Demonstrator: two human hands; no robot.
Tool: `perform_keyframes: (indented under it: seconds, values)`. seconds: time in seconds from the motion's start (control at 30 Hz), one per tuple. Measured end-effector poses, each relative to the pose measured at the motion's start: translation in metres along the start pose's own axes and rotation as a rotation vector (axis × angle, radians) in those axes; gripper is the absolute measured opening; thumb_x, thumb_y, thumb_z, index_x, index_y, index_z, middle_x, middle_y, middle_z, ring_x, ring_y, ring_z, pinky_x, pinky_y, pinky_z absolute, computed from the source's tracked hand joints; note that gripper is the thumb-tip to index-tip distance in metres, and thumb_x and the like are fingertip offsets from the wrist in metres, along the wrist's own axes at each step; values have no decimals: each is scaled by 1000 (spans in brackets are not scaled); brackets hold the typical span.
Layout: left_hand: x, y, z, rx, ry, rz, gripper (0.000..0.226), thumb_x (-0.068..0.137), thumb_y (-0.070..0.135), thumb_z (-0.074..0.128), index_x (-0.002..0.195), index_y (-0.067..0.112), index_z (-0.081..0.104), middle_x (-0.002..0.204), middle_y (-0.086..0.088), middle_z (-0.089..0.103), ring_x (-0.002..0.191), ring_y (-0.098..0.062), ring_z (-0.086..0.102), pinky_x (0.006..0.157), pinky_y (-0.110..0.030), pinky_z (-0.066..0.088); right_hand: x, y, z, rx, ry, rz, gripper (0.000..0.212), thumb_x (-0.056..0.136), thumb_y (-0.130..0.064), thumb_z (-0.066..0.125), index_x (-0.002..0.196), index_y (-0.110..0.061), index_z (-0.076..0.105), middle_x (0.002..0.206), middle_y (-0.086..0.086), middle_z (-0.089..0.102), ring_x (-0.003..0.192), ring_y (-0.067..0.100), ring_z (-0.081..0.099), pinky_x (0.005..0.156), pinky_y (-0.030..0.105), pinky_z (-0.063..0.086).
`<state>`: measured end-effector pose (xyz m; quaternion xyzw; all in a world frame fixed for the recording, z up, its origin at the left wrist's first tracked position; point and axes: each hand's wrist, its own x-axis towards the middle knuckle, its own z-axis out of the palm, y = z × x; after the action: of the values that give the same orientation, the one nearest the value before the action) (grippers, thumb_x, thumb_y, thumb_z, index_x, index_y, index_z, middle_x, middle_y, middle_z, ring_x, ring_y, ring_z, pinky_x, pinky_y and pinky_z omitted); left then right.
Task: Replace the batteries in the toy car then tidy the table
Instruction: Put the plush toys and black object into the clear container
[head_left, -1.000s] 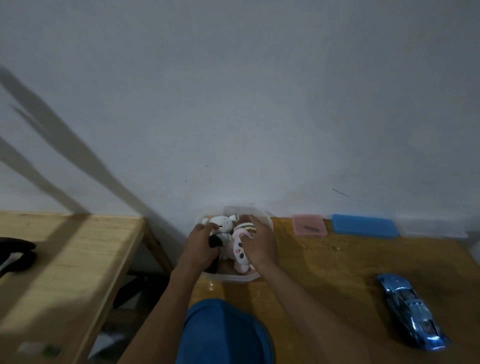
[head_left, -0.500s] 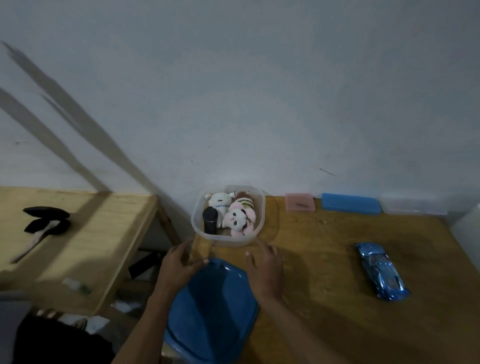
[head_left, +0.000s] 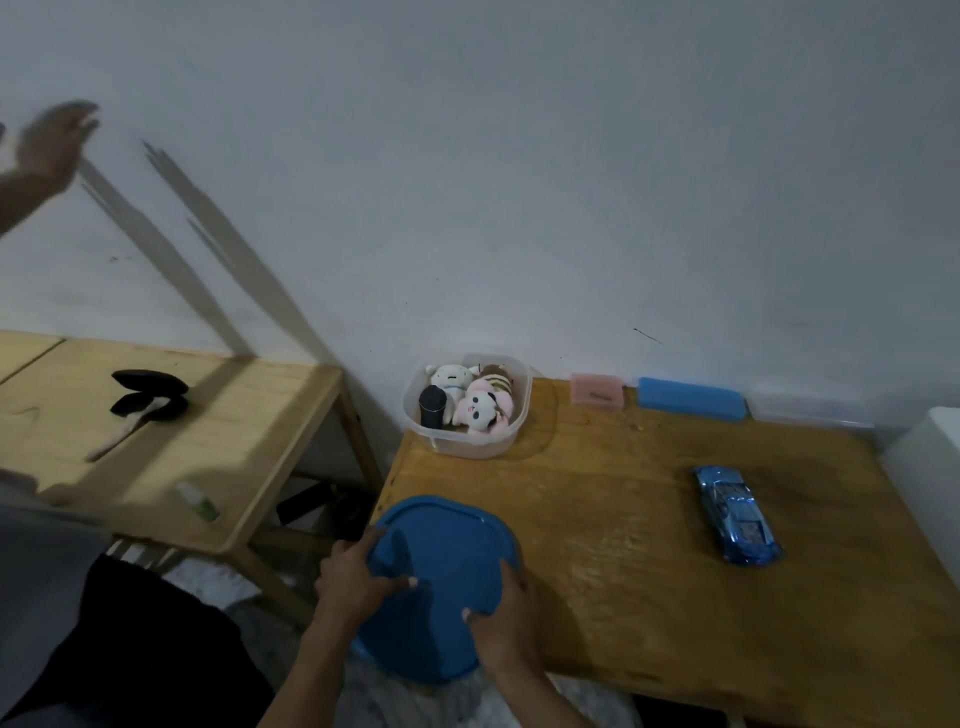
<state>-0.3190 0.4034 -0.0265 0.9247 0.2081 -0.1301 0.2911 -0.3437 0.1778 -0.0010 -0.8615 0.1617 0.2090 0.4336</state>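
I note both hands gripping the blue lid at the desk front-left corner: left hand fingers curled on its left rim, right hand on its near rim. Toy car lies near the right edge; clear tub of plush toys occupies the back-left corner against the pale wall.

I count one blue lid, held between my two hands. Beyond the lid stands one clear tub holding three plush toys and one dark cylinder. Right of the lid lies one toy car. Past the tub sit three flat cases.
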Motion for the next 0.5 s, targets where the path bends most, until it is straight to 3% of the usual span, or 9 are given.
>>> perform_keyframes:
  seconds: [0.13,0.27,0.5]
  values:
    - [-25,15,-1,8,49,-2,102,63,61,86,151,40,38,132,-13,38,124,-39,37,108,-44,35,-6,1,-11,-35,0,-22,101,83,-36,78,160,-30,13,160,6,19,145,25,30,113,33,37]
    - [-27,28,-7,-82,141,66,103,63,61,86,151,31,43,126,-9,34,121,-33,31,106,-42,36,-7,-20,-28,-86,127,-103,99,84,-38,76,160,-29,12,155,3,25,141,22,34,109,31,37]
    - [10,83,-40,-146,273,182,100,70,59,82,152,20,41,133,-7,30,126,-29,28,108,-48,39,35,-77,-57,63,249,-255,96,82,-23,79,158,-27,19,148,0,31,136,20,40,104,36,49]
